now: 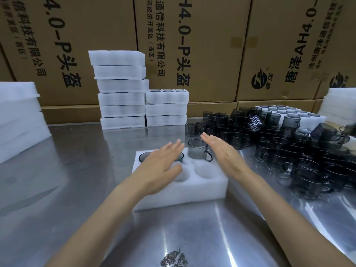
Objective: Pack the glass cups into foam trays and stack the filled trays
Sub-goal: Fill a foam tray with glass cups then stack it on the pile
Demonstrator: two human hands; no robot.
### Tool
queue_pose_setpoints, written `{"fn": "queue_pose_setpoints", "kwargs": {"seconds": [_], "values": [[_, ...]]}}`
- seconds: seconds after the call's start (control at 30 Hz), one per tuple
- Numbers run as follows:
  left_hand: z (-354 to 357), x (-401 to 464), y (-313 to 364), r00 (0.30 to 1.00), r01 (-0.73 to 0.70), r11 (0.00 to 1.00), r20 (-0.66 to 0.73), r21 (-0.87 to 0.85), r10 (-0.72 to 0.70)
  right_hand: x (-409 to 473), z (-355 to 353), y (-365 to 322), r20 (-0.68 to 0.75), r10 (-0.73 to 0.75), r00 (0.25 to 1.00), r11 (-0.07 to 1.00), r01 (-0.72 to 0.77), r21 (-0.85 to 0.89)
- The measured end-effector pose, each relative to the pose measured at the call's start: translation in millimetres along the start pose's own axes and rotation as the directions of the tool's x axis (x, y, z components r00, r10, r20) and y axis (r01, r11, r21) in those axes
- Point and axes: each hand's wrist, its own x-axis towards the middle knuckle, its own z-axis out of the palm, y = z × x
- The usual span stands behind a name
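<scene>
A white foam tray [192, 191] lies on the steel table in front of me. Smoky glass cups sit sunk in its far-left pockets, one rim [143, 156] showing. Another grey cup [198, 152] with a handle stands high in the far-right pocket. Two near pockets hold nothing. My left hand [160, 166] hovers flat over the tray's left side, fingers straight. My right hand [221, 151] is stretched out flat beside the raised cup, holding nothing. A heap of loose cups [279, 143] covers the table to the right.
Two stacks of filled foam trays [123, 99] [166, 107] stand at the back centre. More foam trays [19, 120] lie at the left, and a large tray with cups [300, 117] at the back right. Cardboard boxes [212, 45] wall off the rear.
</scene>
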Motion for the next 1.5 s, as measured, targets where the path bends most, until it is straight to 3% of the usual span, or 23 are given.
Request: {"fn": "queue_pose_setpoints", "kwargs": {"seconds": [0.2,0.43,0.7,0.8,0.9,0.97,1.07,1.17,1.27,1.37,1.5], "values": [[11,21,17,0.996,-0.062,0.989,0.068,0.132,0.054,-5,-2,1,0.006,0.027,1.000,0.997,-0.027,-0.075],[8,22,20,0.991,-0.019,0.987,0.130,0.162,-0.002,-3,-1,-1,0.151,0.241,0.959,0.938,-0.190,-0.288],[15,20,17,0.988,0.024,0.985,0.144,0.170,-0.048,-6,0,-5,0.091,0.262,0.961,0.923,-0.222,-0.313],[21,17,17,0.995,0.027,0.988,0.090,0.149,-0.041,-15,3,-5,0.071,0.217,0.974,0.969,-0.206,-0.137],[22,14,20,1.000,0.012,0.992,-0.025,0.126,-0.009,-19,0,2,-0.113,0.132,0.985,0.978,-0.148,-0.145],[18,10,22,0.983,-0.013,0.990,-0.177,0.143,0.038,-20,-8,10,-0.272,0.104,0.957,0.931,-0.190,-0.311],[12,-1,30,0.926,-0.065,0.985,-0.358,0.159,0.119,-22,-24,25,-0.430,0.223,0.875,0.763,-0.432,-0.481],[12,-19,30,0.864,-0.127,0.971,-0.459,0.202,0.209,-25,-33,34,-0.485,0.384,0.786,0.611,-0.610,-0.505],[9,-35,18,0.851,-0.117,0.975,-0.487,0.190,0.197,-26,-35,36,-0.454,0.505,0.734,0.513,-0.679,-0.526],[2,-42,4,0.868,-0.152,0.965,-0.438,0.212,0.233,-26,-36,33,-0.461,0.491,0.739,0.465,-0.670,-0.579],[4,-55,-23,0.886,-0.156,0.952,-0.390,0.264,0.253,-26,-34,24,-0.414,0.407,0.814,0.495,-0.578,-0.649]]}}
